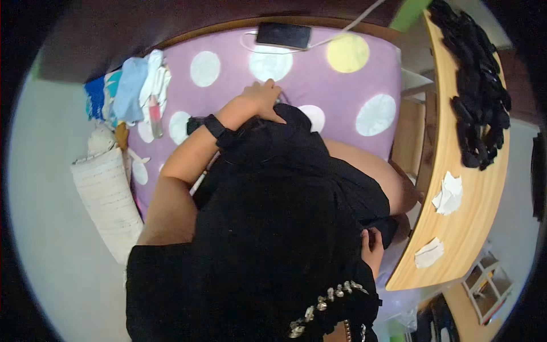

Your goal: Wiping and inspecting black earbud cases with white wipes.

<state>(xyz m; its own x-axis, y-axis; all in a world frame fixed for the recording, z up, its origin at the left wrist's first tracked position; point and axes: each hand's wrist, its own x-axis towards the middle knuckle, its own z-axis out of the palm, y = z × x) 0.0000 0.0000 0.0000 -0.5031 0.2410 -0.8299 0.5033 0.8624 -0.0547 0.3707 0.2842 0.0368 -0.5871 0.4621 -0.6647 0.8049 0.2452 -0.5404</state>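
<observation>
Head view shows the left hand (263, 101) with its thumb spread away from loosely bent fingers, the thumb against soft black fabric (293, 124) in front of the person's body. The right hand (373, 249) lies beside the person's black clothing, visible fingers slightly parted; whether they pinch anything, I cannot tell. A black wristband (218, 130) circles the left wrist. Beyond the left fingers, a black rectangular phone (283, 36) lies on a purple sheet with white and yellow dots (307, 74). Leftward sits a folded pale-blue cloth (130, 91); rightward, a light-wood table (470, 225) bears dark, lumpy black bundles (478, 85) and white paper pieces (449, 195).
</observation>
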